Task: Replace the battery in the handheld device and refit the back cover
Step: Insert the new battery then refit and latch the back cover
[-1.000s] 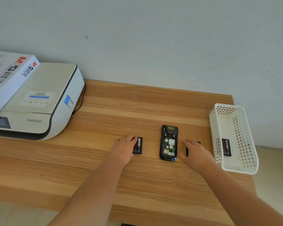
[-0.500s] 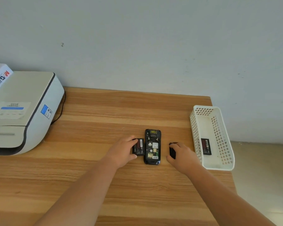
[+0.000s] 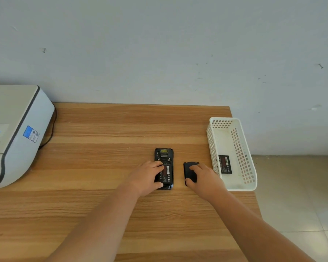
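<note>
Now the battery (image 3: 167, 172) sits in the device (image 3: 164, 155).

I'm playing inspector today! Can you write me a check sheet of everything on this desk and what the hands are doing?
Surface: wooden table, wood grain, looks clean.
Job's things: handheld device lying back up, battery in its bay; back cover off, lying beside it.
Clutter: white basket at the right edge, with a second battery in it; printer on the left.
Grip: left hand on the battery in the device; right hand on the back cover.
Cables: black cable behind the printer.
Surroundings: pale wall, tiled floor.
</note>
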{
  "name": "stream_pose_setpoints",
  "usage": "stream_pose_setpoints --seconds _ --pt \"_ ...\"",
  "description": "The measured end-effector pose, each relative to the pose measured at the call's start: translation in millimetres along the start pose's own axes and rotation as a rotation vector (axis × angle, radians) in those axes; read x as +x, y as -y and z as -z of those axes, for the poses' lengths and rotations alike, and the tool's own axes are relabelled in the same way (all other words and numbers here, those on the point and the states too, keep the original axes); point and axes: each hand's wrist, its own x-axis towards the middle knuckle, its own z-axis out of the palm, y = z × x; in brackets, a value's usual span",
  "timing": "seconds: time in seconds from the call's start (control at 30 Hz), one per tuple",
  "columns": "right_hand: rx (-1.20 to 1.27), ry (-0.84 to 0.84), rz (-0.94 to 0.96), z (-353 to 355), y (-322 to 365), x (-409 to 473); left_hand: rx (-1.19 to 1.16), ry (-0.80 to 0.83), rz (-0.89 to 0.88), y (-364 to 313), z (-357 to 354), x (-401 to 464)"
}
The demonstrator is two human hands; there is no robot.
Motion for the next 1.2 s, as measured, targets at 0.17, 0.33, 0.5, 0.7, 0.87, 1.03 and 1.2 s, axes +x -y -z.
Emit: stream_pose_setpoints --seconds 0.17,0.33,0.5,0.7,0.87,1.03,1.2 --pt "0.024 -0.011 0.006 0.9 -3.3 2.7 0.061 0.011 -0.010 -0.8 1.0 0.9" --pt "0.027 -0.004 0.017 2.3 -2.8 5.8 0.068 -0.015 -0.020 -3.1 2.7 4.7" --pt "0.028 -0.004 0.023 3.0 -2.0 7.3 0.044 -0.036 -0.023 -3.4 1.4 5.7" --pt "0.023 0.009 0.036 -1.0 2.5 10.6 -0.033 -0.123 0.025 -3.3 -0.3 10.3" --pt "0.013 0.022 0.095 -4.7 14.6 18.0 -0.038 -0.173 0.054 -0.4 -0.1 8.9" --pt "0.011 0.033 0.207 -9.5 36.6 28.7 -0.020 -0.131 0.099 9.7 1.4 4.1" --pt "-0.046 0.041 0.237 -16.4 46.7 34.8 -0.023 -0.081 0.126 13.1 -0.9 7.4"
